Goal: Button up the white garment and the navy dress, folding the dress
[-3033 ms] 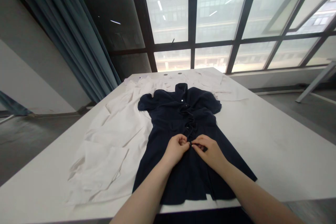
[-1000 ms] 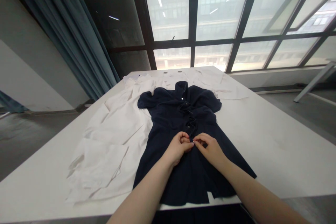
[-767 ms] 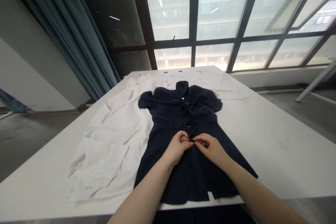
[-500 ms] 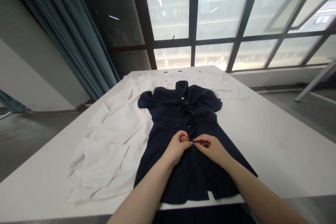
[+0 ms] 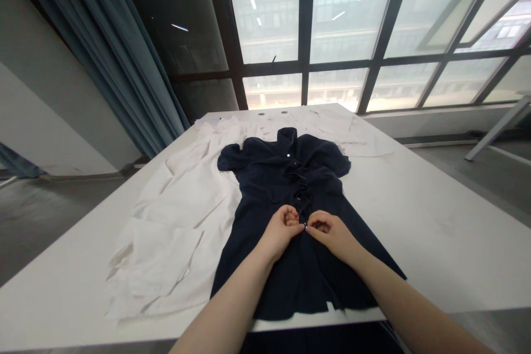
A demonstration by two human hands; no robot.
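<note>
Overall, one big window (image 5: 305,27) with dark bars spans the back, and one white table (image 5: 448,221) reaches toward it. A blue curtain (image 5: 103,55) hangs at the left. White cloth (image 5: 174,215) spreads over the table's left side and far end; its pieces overlap too much to count. One navy dress (image 5: 265,182) lies in the middle of the table, collar toward the window, its two short sleeves out, its left edge against the white cloth. Two hands work at its front: the left hand (image 5: 285,232) and the right hand (image 5: 334,237) each have thumb and forefinger together, clamped on the dress, tips nearly meeting. Two dark discs (image 5: 261,114) sit at the table's far end. Three buttons (image 5: 289,155) show above the hands, and one small bright spot shows between the fingertips.
</note>
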